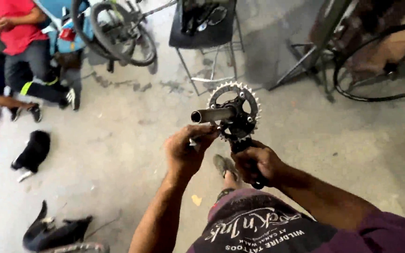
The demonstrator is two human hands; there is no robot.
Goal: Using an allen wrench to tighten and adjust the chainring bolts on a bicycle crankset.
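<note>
Right hand (258, 164): its fingers are wrapped tight around the black crank arm (240, 143) at the lower end, below the chainring (234, 110); the arm's far tip is hidden in the fist.
Left hand (186, 150): fingers pressed together in a pinch on something small and pale at the base of the spindle (212, 115) (what it is cannot be told through the blur).
Crankset position: held in the air above the concrete floor (118, 140), between the two hands and just beyond the fingertips.
Long axis: the crank arm runs up and away from the right-hand fingers towards the chainring; the grey spindle lies across that line, its open end pointing left, out past the left-hand fingers.
Chainring: toothed edge facing outward all round, upright, flat side turned roughly to the camera.
Open room: bare floor lies left of and beyond the fingers; a shoe (224, 165) shows on the floor between the wrists.
Edges farther out: a black stool (207, 33) stands beyond the chainring, a bicycle wheel (380, 65) to the far right, a tyre (118, 33) to the far left.
Others: a person in a red shirt (15, 23) crouches well apart at upper left.
</note>
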